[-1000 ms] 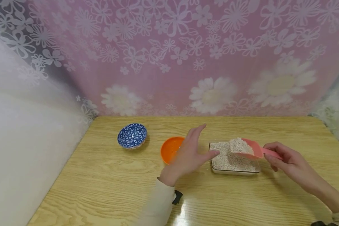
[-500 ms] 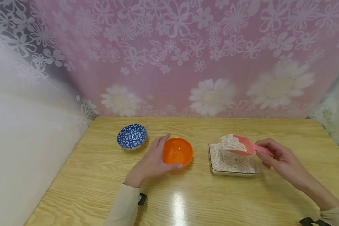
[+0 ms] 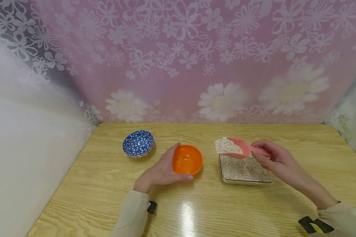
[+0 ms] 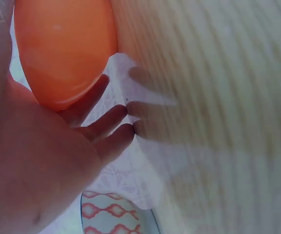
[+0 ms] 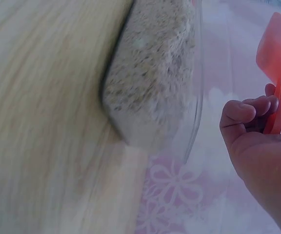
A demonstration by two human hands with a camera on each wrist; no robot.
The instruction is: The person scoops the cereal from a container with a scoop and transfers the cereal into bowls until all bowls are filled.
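1. Right hand: fingers clamped on the handle of the pink scoop, thumb opposing. Scoop blade lies ahead of the fingers, mouth toward the left hand.
2. Scoop loaded with pale, oat-like flakes; held roughly level, presumably to keep the heap from sliding off.
3. Left hand: fingers spread and curved round the orange bowl, thumb along the near side, the others on the far side. Likely a steadying hold; the side facing the scoop is left free. Bowl stands upright, cupped between thumb and fingers.
4. Rectangular clear container, holding more flakes, sits under the scoop and right hand; placed close, probably for a short carry.
5. Blue-and-white patterned bowl: on the wood-grain surface, beyond the left hand to its left, untouched.
6. Farthest out: pink flowered backdrop behind the surface.
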